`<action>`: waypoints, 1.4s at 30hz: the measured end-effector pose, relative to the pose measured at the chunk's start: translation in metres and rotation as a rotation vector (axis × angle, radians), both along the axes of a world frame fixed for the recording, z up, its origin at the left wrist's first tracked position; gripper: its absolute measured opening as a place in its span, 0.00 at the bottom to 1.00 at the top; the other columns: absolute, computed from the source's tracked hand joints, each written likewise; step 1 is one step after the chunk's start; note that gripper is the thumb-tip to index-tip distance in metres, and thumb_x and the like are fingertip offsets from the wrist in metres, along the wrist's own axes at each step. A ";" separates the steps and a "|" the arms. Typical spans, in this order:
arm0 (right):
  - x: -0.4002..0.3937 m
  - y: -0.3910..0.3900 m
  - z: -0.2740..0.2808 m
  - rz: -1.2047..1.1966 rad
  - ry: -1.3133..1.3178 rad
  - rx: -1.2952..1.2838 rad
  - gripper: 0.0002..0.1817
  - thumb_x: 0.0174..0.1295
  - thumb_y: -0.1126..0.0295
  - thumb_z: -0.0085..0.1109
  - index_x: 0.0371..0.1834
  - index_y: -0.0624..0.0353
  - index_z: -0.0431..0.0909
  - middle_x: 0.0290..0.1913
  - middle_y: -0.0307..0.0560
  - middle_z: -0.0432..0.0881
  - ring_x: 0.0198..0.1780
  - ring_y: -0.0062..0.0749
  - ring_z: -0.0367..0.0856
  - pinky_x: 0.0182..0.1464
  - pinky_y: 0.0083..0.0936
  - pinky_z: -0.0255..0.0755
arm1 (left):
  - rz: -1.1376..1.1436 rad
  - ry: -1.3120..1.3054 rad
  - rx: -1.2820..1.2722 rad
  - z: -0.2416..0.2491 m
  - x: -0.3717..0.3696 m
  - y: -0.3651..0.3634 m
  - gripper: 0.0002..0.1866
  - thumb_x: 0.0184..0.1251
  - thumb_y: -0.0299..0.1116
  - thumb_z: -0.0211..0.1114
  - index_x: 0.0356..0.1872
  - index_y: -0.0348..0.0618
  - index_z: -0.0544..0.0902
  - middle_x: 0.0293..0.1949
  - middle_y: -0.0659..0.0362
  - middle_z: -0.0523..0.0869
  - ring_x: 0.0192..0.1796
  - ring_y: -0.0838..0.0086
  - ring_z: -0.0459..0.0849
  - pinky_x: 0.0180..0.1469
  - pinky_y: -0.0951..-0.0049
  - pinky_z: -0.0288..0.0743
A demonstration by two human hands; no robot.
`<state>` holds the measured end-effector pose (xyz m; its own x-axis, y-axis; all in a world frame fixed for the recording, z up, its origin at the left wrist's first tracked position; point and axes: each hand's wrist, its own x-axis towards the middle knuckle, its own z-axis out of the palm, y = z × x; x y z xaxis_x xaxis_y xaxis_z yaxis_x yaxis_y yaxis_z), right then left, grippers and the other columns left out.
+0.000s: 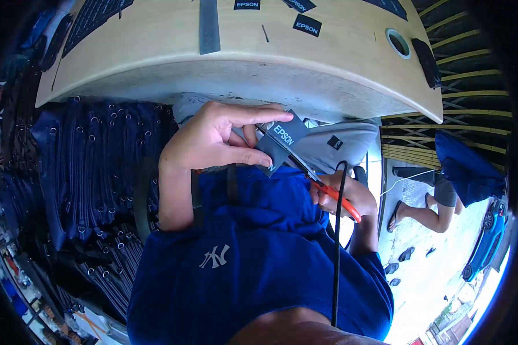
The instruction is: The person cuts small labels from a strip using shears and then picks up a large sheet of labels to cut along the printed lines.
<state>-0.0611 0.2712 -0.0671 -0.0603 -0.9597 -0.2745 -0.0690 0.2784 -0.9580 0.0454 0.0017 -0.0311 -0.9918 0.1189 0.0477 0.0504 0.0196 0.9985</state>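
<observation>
My left hand (213, 138) pinches a dark label strip (290, 125) printed with EPSON in white, thumb and fingers at its left side. Wrapped around the red-orange handles of a pair of scissors (341, 201) is my right hand (354, 195). The scissor blades run up and left across the strip, between one EPSON print and another partly covered one. Both hands are above my lap, just in front of the table edge. A small dark label piece (335, 142) lies on the grey cloth over my leg.
On the wooden table (155, 34) lie cut EPSON labels (307, 25), a dark ruler-like strip (210, 29) and a tape roll (397, 43). Navy straps with metal rings (92, 167) are piled at left. A black cord (337, 253) hangs before me. Another person's leg (423, 217) shows at right.
</observation>
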 end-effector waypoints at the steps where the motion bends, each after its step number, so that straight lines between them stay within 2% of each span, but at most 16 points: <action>1: 0.000 0.001 -0.001 0.000 0.013 -0.021 0.21 0.62 0.52 0.54 0.26 0.62 0.72 0.22 0.43 0.69 0.23 0.29 0.66 0.27 0.27 0.60 | -0.010 -0.012 -0.017 0.002 0.000 -0.001 0.31 0.44 0.16 0.71 0.55 0.38 0.75 0.58 0.50 0.74 0.29 0.86 0.77 0.31 0.87 0.77; 3: -0.002 0.002 -0.004 0.017 0.023 -0.004 0.21 0.63 0.53 0.54 0.26 0.62 0.72 0.22 0.43 0.69 0.23 0.29 0.66 0.27 0.27 0.60 | -0.021 -0.025 -0.034 0.002 0.001 -0.001 0.30 0.46 0.19 0.71 0.56 0.45 0.76 0.58 0.53 0.75 0.31 0.85 0.78 0.33 0.86 0.78; 5: -0.002 0.003 -0.007 0.033 0.033 0.011 0.21 0.63 0.53 0.54 0.26 0.63 0.72 0.21 0.44 0.69 0.23 0.30 0.66 0.27 0.27 0.60 | -0.005 -0.005 0.000 0.001 0.000 0.001 0.32 0.42 0.12 0.70 0.55 0.32 0.74 0.56 0.49 0.74 0.28 0.86 0.76 0.29 0.87 0.76; 11: -0.005 0.005 -0.001 0.000 -0.094 0.014 0.15 0.53 0.61 0.66 0.28 0.61 0.73 0.24 0.40 0.73 0.25 0.26 0.70 0.27 0.23 0.63 | 0.035 -0.033 -0.006 0.003 0.001 -0.009 0.33 0.43 0.11 0.69 0.57 0.32 0.72 0.54 0.52 0.76 0.33 0.84 0.76 0.35 0.84 0.78; 18: 0.003 0.009 -0.016 0.063 0.030 -0.021 0.19 0.53 0.57 0.66 0.27 0.62 0.72 0.23 0.41 0.71 0.24 0.27 0.68 0.26 0.24 0.62 | 0.200 -0.008 0.005 0.017 -0.026 -0.025 0.31 0.44 0.11 0.67 0.56 0.30 0.72 0.55 0.51 0.75 0.45 0.79 0.78 0.46 0.79 0.79; 20: 0.003 0.007 -0.007 0.014 -0.001 0.012 0.19 0.54 0.57 0.65 0.28 0.62 0.72 0.23 0.41 0.71 0.24 0.26 0.69 0.27 0.24 0.62 | 0.259 0.078 -0.090 0.030 -0.049 -0.031 0.27 0.47 0.17 0.69 0.54 0.33 0.76 0.40 0.59 0.83 0.33 0.87 0.76 0.38 0.85 0.72; 22: 0.009 0.003 -0.004 -0.093 -0.030 0.034 0.21 0.55 0.54 0.63 0.30 0.63 0.72 0.24 0.42 0.71 0.26 0.26 0.69 0.29 0.26 0.63 | 0.300 0.145 -0.257 0.035 -0.082 -0.045 0.24 0.50 0.22 0.70 0.52 0.37 0.78 0.33 0.62 0.83 0.32 0.89 0.76 0.34 0.87 0.68; 25: 0.017 -0.002 -0.022 -0.175 0.096 -0.118 0.23 0.57 0.50 0.59 0.32 0.63 0.72 0.23 0.43 0.70 0.26 0.29 0.67 0.30 0.27 0.62 | 0.383 0.104 -0.477 0.037 -0.133 -0.069 0.22 0.52 0.25 0.69 0.51 0.40 0.79 0.34 0.59 0.83 0.34 0.84 0.78 0.37 0.83 0.70; 26: 0.017 -0.005 -0.022 -0.158 0.097 -0.063 0.30 0.56 0.42 0.55 0.34 0.64 0.75 0.29 0.47 0.76 0.27 0.30 0.72 0.30 0.27 0.64 | 0.380 0.122 -0.485 0.037 -0.146 -0.077 0.22 0.52 0.25 0.69 0.51 0.40 0.79 0.34 0.59 0.83 0.34 0.84 0.78 0.37 0.83 0.70; 28: 0.024 -0.009 -0.035 -0.222 0.085 -0.129 0.30 0.56 0.42 0.55 0.34 0.64 0.75 0.27 0.46 0.75 0.26 0.30 0.71 0.30 0.27 0.63 | 0.363 0.097 -0.827 0.027 -0.169 -0.098 0.22 0.51 0.28 0.70 0.50 0.45 0.80 0.39 0.54 0.83 0.39 0.76 0.79 0.42 0.79 0.72; 29: 0.024 -0.011 -0.029 -0.228 0.035 -0.153 0.22 0.57 0.51 0.59 0.34 0.63 0.73 0.23 0.42 0.70 0.26 0.27 0.66 0.29 0.26 0.61 | 0.253 0.216 -0.770 0.014 -0.182 -0.117 0.22 0.50 0.34 0.71 0.50 0.50 0.81 0.47 0.50 0.80 0.49 0.66 0.78 0.51 0.73 0.71; 30: 0.023 -0.012 -0.030 -0.232 0.041 -0.166 0.22 0.57 0.51 0.59 0.34 0.63 0.73 0.23 0.42 0.70 0.26 0.27 0.66 0.29 0.26 0.61 | 0.251 0.225 -0.781 0.018 -0.184 -0.114 0.22 0.50 0.34 0.71 0.50 0.50 0.81 0.47 0.50 0.80 0.49 0.66 0.78 0.51 0.73 0.71; 33: 0.027 -0.013 -0.044 -0.259 -0.040 -0.220 0.21 0.58 0.53 0.59 0.37 0.64 0.74 0.25 0.42 0.71 0.27 0.26 0.66 0.30 0.25 0.62 | 0.635 0.518 -1.275 0.025 -0.187 -0.103 0.20 0.51 0.38 0.70 0.46 0.44 0.82 0.50 0.51 0.81 0.53 0.57 0.78 0.58 0.67 0.68; 34: 0.027 -0.014 -0.045 -0.264 -0.042 -0.229 0.21 0.58 0.53 0.59 0.37 0.64 0.74 0.25 0.42 0.71 0.27 0.26 0.66 0.30 0.25 0.62 | 0.628 0.523 -1.282 0.029 -0.189 -0.099 0.20 0.51 0.38 0.70 0.46 0.44 0.82 0.50 0.51 0.81 0.53 0.57 0.78 0.58 0.67 0.68; 36: 0.026 -0.013 -0.046 -0.268 -0.110 -0.201 0.23 0.57 0.52 0.59 0.37 0.65 0.74 0.27 0.43 0.72 0.28 0.26 0.68 0.31 0.25 0.62 | 0.359 0.337 -0.897 0.039 -0.187 -0.084 0.19 0.54 0.39 0.68 0.47 0.46 0.81 0.52 0.55 0.79 0.55 0.62 0.77 0.58 0.66 0.67; 42: 0.023 0.001 -0.049 -0.451 -0.149 -0.247 0.31 0.53 0.42 0.58 0.38 0.65 0.72 0.29 0.42 0.72 0.30 0.24 0.69 0.32 0.24 0.62 | 0.468 0.215 -1.116 0.043 -0.110 -0.033 0.17 0.59 0.36 0.63 0.47 0.38 0.79 0.48 0.50 0.81 0.51 0.59 0.78 0.56 0.65 0.67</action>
<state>-0.0383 0.2721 -0.1157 -0.4594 -0.8846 -0.0809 0.1470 0.0141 -0.9890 -0.0648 -0.0311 0.0121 -0.9343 -0.1661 0.3155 -0.0297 0.9181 0.3953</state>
